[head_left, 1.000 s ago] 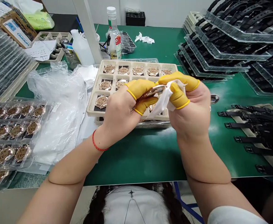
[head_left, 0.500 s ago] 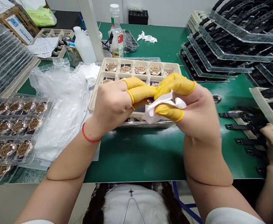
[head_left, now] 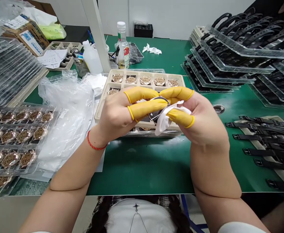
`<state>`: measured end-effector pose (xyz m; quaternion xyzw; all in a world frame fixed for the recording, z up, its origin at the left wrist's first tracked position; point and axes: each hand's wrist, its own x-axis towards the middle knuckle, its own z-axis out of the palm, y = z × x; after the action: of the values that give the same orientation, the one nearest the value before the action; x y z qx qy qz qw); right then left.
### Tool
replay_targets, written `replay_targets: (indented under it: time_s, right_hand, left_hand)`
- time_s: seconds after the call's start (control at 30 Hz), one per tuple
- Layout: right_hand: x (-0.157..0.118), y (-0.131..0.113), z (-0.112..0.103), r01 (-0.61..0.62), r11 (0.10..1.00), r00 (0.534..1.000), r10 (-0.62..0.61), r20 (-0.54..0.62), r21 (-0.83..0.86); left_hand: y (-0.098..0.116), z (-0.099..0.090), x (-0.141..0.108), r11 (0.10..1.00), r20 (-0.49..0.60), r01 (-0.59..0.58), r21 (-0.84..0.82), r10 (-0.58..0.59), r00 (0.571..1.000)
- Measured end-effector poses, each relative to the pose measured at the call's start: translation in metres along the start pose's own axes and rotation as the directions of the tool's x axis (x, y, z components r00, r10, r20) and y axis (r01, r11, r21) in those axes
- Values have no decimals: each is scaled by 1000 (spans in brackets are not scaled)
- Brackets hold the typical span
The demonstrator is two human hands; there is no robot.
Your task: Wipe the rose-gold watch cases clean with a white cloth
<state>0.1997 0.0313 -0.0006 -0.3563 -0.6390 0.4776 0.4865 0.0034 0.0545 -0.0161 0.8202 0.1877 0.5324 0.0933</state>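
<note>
Between my two hands a round watch case (head_left: 155, 115) is held on edge, its dark face and rim partly covered by fingers. My left hand (head_left: 126, 108), in yellow finger cots, is closed on the case's left side. A white cloth (head_left: 164, 120) is pinched in my right hand (head_left: 192, 113), also in yellow finger cots, and presses against the case's right side. Behind and under the hands lies a beige compartment tray (head_left: 105, 94) with rose-gold watch cases (head_left: 145, 78) lying back side up. The front rows of that tray are mostly hidden by my hands.
At left, a clear tray (head_left: 32, 165) holds more watch cases beside crumpled plastic bags (head_left: 66, 119). A glass bottle (head_left: 122, 48) and a white plastic bottle (head_left: 92, 58) stand behind. Stacked trays of black straps (head_left: 229, 61) rise at right, with more straps (head_left: 260, 137) nearer.
The watch case has turned so more of its rim and dark face shows, with the cloth still on it. At right, a co-worker's hand and the beige tray there have gone from view.
</note>
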Motion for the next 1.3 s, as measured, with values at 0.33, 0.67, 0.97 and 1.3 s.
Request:
replay_targets:
  time_s: [0.33,0.67,0.97,1.3]
  right_hand:
    - [2,2,5,116,983,968,-144,-205,-142]
    - [-3,-12,-9,169,966,952,-212,-220,-197]
    - [-3,-14,-10,91,961,995,-101,-25,-263]
    - [2,4,10,105,985,974,-129,-187,-134]
  left_hand:
    - [16,2,12,767,267,560,-313,-495,827]
    - [16,2,9,536,439,747,-392,-605,664]
    - [21,5,13,145,718,863,-483,-500,485]
    - [21,7,7,843,319,519,-140,-458,830]
